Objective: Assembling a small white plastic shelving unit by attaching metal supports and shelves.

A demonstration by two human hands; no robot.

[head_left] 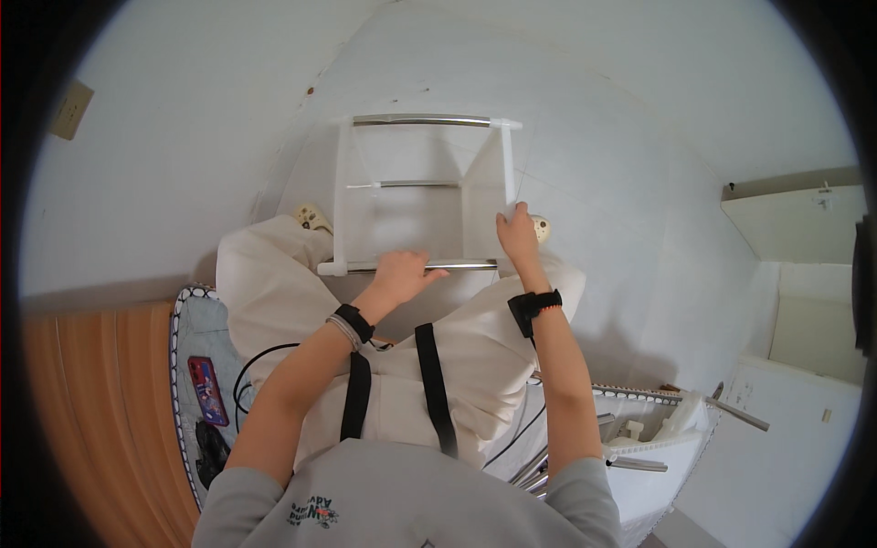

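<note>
Near R, loose metal tubes [639, 465]; near L, red phone [208, 391]. Person's L hand [402, 277] is curled over near rod [473, 266] of white frame [341, 187]; R hand [519, 236] grips its R edge nr the corner. Frame's betw. the shoes [313, 218], far rod [420, 120] opp.

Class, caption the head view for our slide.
White frame: left hand on near metal rod, right hand on right side.

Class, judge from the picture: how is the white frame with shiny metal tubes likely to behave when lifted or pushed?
The white frame looks hollow, so it is probably light for its size. Its shiny metal tubes look smooth and may feel slippery. Their straightness suggests they would hardly bend.
</note>
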